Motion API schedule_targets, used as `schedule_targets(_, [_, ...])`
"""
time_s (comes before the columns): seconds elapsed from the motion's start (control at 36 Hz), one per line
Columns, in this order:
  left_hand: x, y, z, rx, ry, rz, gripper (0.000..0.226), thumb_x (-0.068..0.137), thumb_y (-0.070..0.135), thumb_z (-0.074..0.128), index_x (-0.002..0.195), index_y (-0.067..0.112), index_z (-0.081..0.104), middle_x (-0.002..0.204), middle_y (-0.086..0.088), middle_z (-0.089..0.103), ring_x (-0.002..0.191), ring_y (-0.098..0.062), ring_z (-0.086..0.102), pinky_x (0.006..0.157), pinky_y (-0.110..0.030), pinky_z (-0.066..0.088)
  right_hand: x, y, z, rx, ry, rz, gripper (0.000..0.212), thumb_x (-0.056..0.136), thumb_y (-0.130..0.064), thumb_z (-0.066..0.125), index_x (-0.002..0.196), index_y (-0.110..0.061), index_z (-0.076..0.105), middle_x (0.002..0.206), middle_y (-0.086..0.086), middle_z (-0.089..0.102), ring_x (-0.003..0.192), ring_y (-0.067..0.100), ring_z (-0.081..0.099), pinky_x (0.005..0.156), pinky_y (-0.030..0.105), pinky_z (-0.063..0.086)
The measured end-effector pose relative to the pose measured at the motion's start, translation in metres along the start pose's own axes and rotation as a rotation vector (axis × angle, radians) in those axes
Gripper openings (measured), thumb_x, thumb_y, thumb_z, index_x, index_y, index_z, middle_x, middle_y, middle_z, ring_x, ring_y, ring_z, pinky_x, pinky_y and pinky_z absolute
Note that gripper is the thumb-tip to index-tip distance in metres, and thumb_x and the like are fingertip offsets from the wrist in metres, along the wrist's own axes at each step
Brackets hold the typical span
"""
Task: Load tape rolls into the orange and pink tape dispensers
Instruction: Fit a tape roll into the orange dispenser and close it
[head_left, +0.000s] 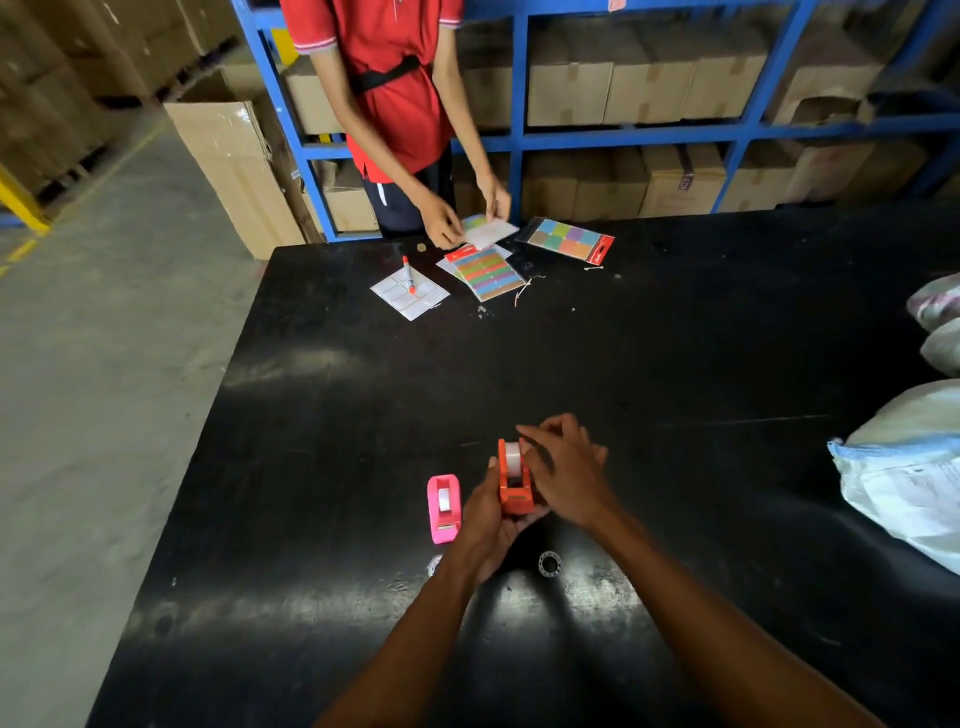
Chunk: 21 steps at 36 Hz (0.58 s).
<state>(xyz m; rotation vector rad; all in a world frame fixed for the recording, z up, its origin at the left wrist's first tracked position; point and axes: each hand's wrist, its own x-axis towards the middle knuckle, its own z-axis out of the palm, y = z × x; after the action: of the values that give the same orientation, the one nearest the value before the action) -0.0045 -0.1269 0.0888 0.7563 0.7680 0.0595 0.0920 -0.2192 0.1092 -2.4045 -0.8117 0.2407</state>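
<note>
My left hand grips the orange tape dispenser from below and the left, holding it above the black table. A clear tape roll sits in its cradle. My right hand is against the dispenser's right side, fingertips pinched at the top of the roll. The pink tape dispenser stands on the table just left of my hands, with a tape roll in it. Two small clear rings lie on the table near me, one ring below the orange dispenser and another ring partly hidden by my left wrist.
Across the table a person in a red shirt handles sticker sheets; more coloured sheets and a red pen lie there. White sacks crowd the right edge. Blue racking with cartons stands behind.
</note>
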Motion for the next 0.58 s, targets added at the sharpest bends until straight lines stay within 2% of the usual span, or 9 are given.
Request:
schedule_targets(0.06, [0.001, 0.005, 0.000, -0.053, -0.007, 0.009, 0.044, 0.103, 0.041, 0.041, 0.110, 0.007, 0.067, 0.102, -0.016, 0.076, 0.101, -0.028, 0.070, 0.082, -0.043, 0.060, -0.001, -0.002, -0.007, 0.060, 0.014, -0.103, 0.031, 0.095, -0.035, 0.052, 0.125, -0.039, 0.060, 0.117, -0.009, 0.045, 0.114, 0.008, 0.045, 0.093, 0.034, 0.025])
schedule_targets(0.14, [0.003, 0.009, -0.001, -0.058, 0.026, 0.039, 0.042, 0.101, 0.043, 0.047, 0.112, 0.008, 0.068, 0.100, -0.013, 0.075, 0.099, -0.026, 0.070, 0.078, -0.043, 0.060, -0.004, -0.007, -0.016, 0.038, -0.042, -0.249, 0.027, 0.092, -0.041, 0.055, 0.119, -0.041, 0.060, 0.116, -0.016, 0.047, 0.114, 0.002, 0.046, 0.096, 0.036, 0.026])
schedule_targets(0.25, [0.004, 0.010, -0.003, -0.014, 0.044, 0.073, 0.045, 0.096, 0.046, 0.055, 0.115, 0.008, 0.069, 0.106, -0.011, 0.075, 0.098, -0.023, 0.072, 0.074, -0.039, 0.061, -0.004, -0.015, -0.021, -0.054, -0.077, -0.298, 0.026, 0.088, -0.042, 0.058, 0.114, -0.039, 0.059, 0.119, -0.018, 0.049, 0.116, 0.002, 0.044, 0.101, 0.038, 0.022])
schedule_targets(0.31, [0.003, 0.010, -0.002, -0.007, 0.037, 0.079, 0.044, 0.096, 0.047, 0.055, 0.112, 0.009, 0.070, 0.100, -0.009, 0.076, 0.093, -0.021, 0.074, 0.075, -0.040, 0.061, -0.001, -0.018, -0.024, -0.086, -0.072, -0.301, 0.026, 0.084, -0.042, 0.062, 0.110, -0.038, 0.058, 0.117, -0.019, 0.051, 0.115, 0.004, 0.045, 0.100, 0.038, 0.021])
schedule_targets(0.36, [0.001, 0.009, 0.000, -0.008, 0.017, 0.084, 0.044, 0.096, 0.047, 0.053, 0.114, 0.010, 0.070, 0.100, -0.009, 0.077, 0.094, -0.021, 0.074, 0.080, -0.043, 0.060, 0.001, -0.020, -0.027, -0.110, -0.074, -0.313, 0.028, 0.079, -0.041, 0.066, 0.105, -0.037, 0.056, 0.115, -0.019, 0.053, 0.113, 0.005, 0.048, 0.097, 0.038, 0.021])
schedule_targets(0.44, [-0.002, 0.006, 0.001, -0.040, 0.008, 0.084, 0.043, 0.098, 0.045, 0.051, 0.119, 0.011, 0.066, 0.115, -0.013, 0.074, 0.106, -0.027, 0.071, 0.088, -0.048, 0.058, 0.003, -0.024, -0.028, -0.175, -0.089, -0.348, 0.029, 0.077, -0.040, 0.066, 0.102, -0.037, 0.053, 0.113, -0.017, 0.055, 0.110, 0.008, 0.050, 0.097, 0.040, 0.023])
schedule_targets(0.58, [-0.001, 0.004, 0.003, -0.066, 0.027, 0.081, 0.038, 0.098, 0.042, 0.054, 0.113, 0.010, 0.069, 0.108, -0.016, 0.075, 0.104, -0.032, 0.071, 0.096, -0.057, 0.053, 0.004, -0.025, -0.027, -0.227, -0.040, -0.387, 0.016, 0.084, -0.041, 0.057, 0.098, -0.035, 0.053, 0.105, -0.016, 0.058, 0.105, 0.009, 0.055, 0.097, 0.043, 0.026])
